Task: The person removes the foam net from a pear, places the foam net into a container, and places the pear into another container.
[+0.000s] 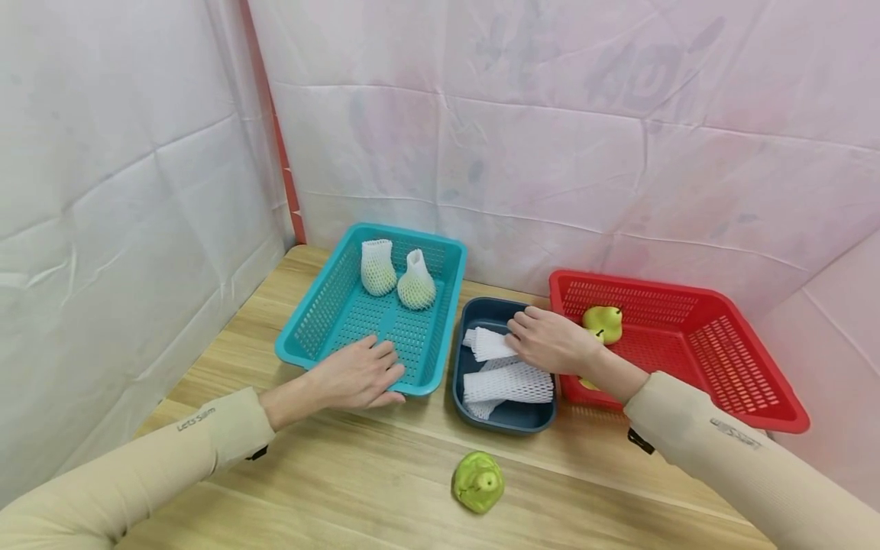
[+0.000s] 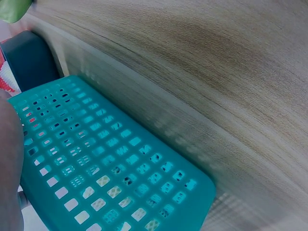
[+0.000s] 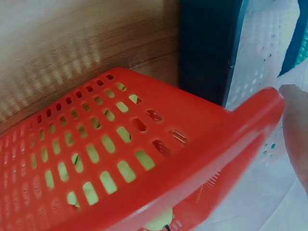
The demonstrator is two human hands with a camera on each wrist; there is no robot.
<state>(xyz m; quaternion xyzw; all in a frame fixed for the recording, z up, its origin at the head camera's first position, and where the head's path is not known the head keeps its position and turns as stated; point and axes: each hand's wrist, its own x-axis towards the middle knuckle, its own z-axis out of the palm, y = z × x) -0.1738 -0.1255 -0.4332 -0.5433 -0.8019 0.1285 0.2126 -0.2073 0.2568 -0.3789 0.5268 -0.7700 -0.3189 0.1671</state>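
My right hand (image 1: 550,340) is over the navy box (image 1: 505,424), its fingers curled on the end of a white foam net sleeve (image 1: 490,344); the fingertips are partly hidden. Other foam net sleeves (image 1: 509,384) lie beneath it in the box. At the near side of the teal basket (image 1: 454,305), my left hand (image 1: 357,374) rests over the rim with loosely bent fingers, holding nothing that shows. Inside that basket are two pears in foam nets (image 1: 416,283). A bare green pear (image 1: 478,481) is on the table in front of the navy box.
To the right stands a red basket (image 1: 749,351) with a few yellow-green pears (image 1: 603,324) at its left end, partly behind my right arm. Its rim (image 3: 250,115) is close beside my right wrist. White sheeting (image 1: 440,137) hangs behind the wooden table (image 1: 344,473).
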